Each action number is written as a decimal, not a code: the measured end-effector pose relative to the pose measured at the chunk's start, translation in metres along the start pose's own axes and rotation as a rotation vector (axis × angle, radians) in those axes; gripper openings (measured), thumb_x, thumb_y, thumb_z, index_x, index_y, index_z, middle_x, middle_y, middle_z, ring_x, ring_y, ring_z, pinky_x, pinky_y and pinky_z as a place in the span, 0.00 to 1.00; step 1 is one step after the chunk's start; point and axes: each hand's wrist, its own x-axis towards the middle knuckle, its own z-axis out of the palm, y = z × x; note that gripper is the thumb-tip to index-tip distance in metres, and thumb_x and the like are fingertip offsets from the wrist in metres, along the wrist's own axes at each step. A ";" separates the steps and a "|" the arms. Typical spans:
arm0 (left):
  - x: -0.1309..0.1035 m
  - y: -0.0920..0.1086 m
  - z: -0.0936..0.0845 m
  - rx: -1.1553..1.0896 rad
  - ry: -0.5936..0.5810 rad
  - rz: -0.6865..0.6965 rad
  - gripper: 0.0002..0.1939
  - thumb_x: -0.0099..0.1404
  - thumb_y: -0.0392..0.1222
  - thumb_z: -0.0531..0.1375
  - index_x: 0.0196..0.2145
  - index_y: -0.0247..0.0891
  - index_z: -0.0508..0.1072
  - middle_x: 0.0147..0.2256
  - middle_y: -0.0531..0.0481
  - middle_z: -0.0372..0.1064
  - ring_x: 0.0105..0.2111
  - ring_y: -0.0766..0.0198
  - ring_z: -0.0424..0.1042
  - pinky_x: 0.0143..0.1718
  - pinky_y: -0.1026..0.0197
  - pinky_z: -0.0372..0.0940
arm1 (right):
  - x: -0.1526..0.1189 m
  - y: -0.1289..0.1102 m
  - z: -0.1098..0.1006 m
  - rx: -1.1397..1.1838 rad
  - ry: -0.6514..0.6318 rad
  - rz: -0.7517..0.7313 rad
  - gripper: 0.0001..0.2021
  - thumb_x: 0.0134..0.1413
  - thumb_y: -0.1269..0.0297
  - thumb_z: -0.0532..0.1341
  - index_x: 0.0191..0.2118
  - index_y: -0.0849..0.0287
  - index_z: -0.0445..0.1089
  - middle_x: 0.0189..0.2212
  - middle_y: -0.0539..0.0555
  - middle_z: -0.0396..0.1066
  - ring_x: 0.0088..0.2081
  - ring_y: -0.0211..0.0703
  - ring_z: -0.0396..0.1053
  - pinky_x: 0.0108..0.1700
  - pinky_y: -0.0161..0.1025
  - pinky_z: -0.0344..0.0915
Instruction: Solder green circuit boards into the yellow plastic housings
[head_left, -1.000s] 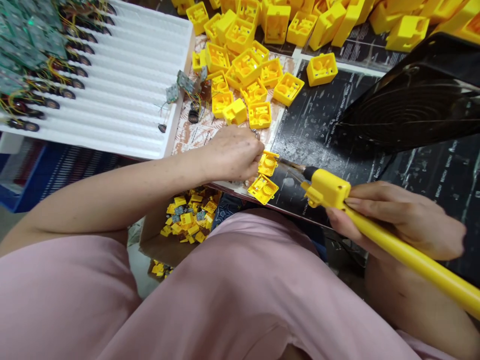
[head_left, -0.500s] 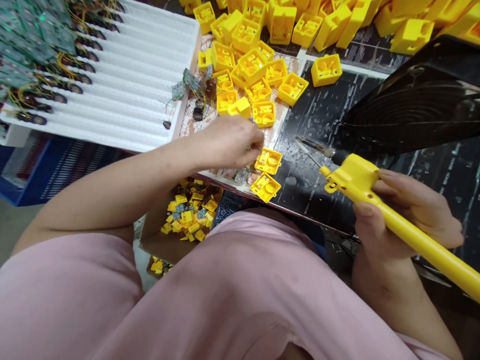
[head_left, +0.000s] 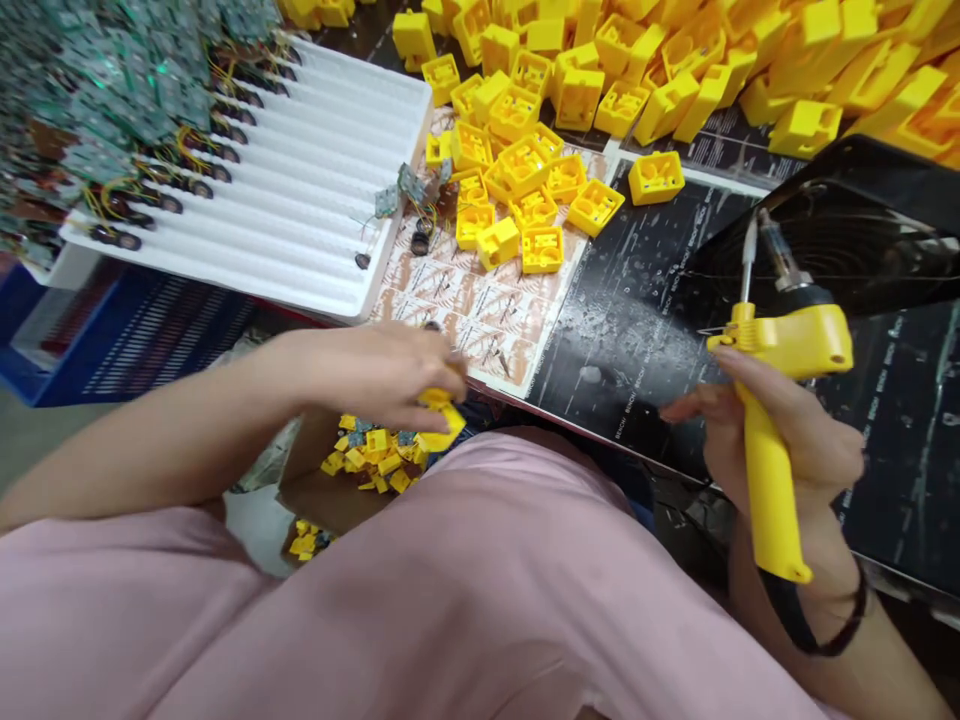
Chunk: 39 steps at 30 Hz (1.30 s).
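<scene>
My left hand (head_left: 382, 375) is closed on a yellow plastic case (head_left: 441, 420), held past the table's front edge and above a carton of yellow parts (head_left: 375, 460). Part of the case is hidden by my fingers. On the right, my right hand (head_left: 787, 430) grips a yellow soldering gun (head_left: 772, 470) by its handle, its metal tip pointing up and away over the dark mat. Open yellow cases (head_left: 525, 160) lie heaped on the patterned sheet. Small circuit boards with wires and a round black part (head_left: 420, 240) lie by the white tray's edge.
A white ridged tray (head_left: 315, 190) at the left bears many green boards (head_left: 127, 90) with wired round parts. Below it is a blue basket (head_left: 165, 325). A black fan (head_left: 840, 220) stands at the right. More yellow cases (head_left: 802, 60) are piled at the back.
My left hand has moved toward me, off the table's front edge, with a yellow case. Both cases near that edge are gone from there. The soldering gun has swung from pointing left to pointing up.
</scene>
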 end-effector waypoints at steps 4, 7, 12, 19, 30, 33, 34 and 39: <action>-0.002 -0.028 -0.010 0.012 0.356 -0.392 0.18 0.73 0.51 0.52 0.49 0.46 0.79 0.41 0.50 0.79 0.40 0.58 0.77 0.42 0.59 0.67 | 0.045 -0.006 0.029 0.006 -0.047 -0.076 0.17 0.58 0.59 0.70 0.52 0.47 0.72 0.41 0.49 0.80 0.34 0.43 0.80 0.38 0.40 0.78; 0.046 -0.047 -0.005 0.123 0.707 -0.610 0.22 0.73 0.51 0.53 0.55 0.36 0.74 0.48 0.39 0.76 0.53 0.47 0.72 0.53 0.50 0.65 | 0.088 -0.001 0.083 -0.014 -0.136 -0.103 0.29 0.52 0.40 0.69 0.53 0.51 0.68 0.43 0.53 0.77 0.41 0.50 0.78 0.42 0.50 0.78; 0.084 -0.059 0.011 0.187 0.746 -0.630 0.18 0.70 0.47 0.57 0.51 0.32 0.74 0.50 0.35 0.75 0.56 0.42 0.70 0.56 0.45 0.65 | 0.121 0.020 0.152 -0.139 -0.272 0.009 0.24 0.59 0.41 0.64 0.51 0.52 0.67 0.36 0.55 0.73 0.40 0.53 0.76 0.41 0.51 0.75; 0.063 -0.020 0.059 0.284 0.840 -0.214 0.14 0.73 0.40 0.54 0.51 0.30 0.71 0.54 0.33 0.75 0.50 0.52 0.78 0.50 0.52 0.74 | 0.079 0.007 0.073 0.056 -0.434 -0.157 0.23 0.60 0.61 0.65 0.59 0.52 0.62 0.52 0.58 0.76 0.43 0.49 0.79 0.41 0.43 0.76; 0.021 -0.059 0.002 0.211 0.696 -0.775 0.16 0.71 0.38 0.53 0.48 0.38 0.78 0.48 0.44 0.78 0.47 0.53 0.75 0.48 0.47 0.72 | 0.004 0.007 0.030 -0.049 -0.320 -0.207 0.30 0.58 0.64 0.70 0.63 0.54 0.61 0.57 0.61 0.73 0.54 0.55 0.76 0.53 0.49 0.76; -0.008 -0.102 -0.021 0.137 0.642 -1.112 0.17 0.69 0.47 0.58 0.50 0.37 0.78 0.49 0.42 0.76 0.50 0.50 0.69 0.49 0.45 0.68 | 0.006 0.007 0.034 -0.062 -0.287 -0.218 0.30 0.59 0.68 0.68 0.64 0.52 0.61 0.56 0.58 0.75 0.49 0.49 0.78 0.46 0.42 0.77; -0.011 -0.111 -0.023 0.103 0.618 -1.172 0.19 0.68 0.51 0.60 0.50 0.37 0.78 0.49 0.42 0.75 0.51 0.50 0.68 0.49 0.45 0.66 | 0.007 0.007 0.036 -0.065 -0.279 -0.224 0.30 0.59 0.69 0.68 0.64 0.52 0.61 0.55 0.57 0.75 0.48 0.48 0.79 0.45 0.42 0.77; -0.008 -0.120 -0.020 0.051 0.631 -1.206 0.18 0.63 0.55 0.61 0.41 0.38 0.78 0.38 0.46 0.76 0.46 0.53 0.68 0.47 0.49 0.63 | 0.012 0.007 0.039 -0.092 -0.254 -0.201 0.32 0.55 0.61 0.72 0.62 0.55 0.62 0.57 0.61 0.74 0.56 0.56 0.74 0.55 0.50 0.74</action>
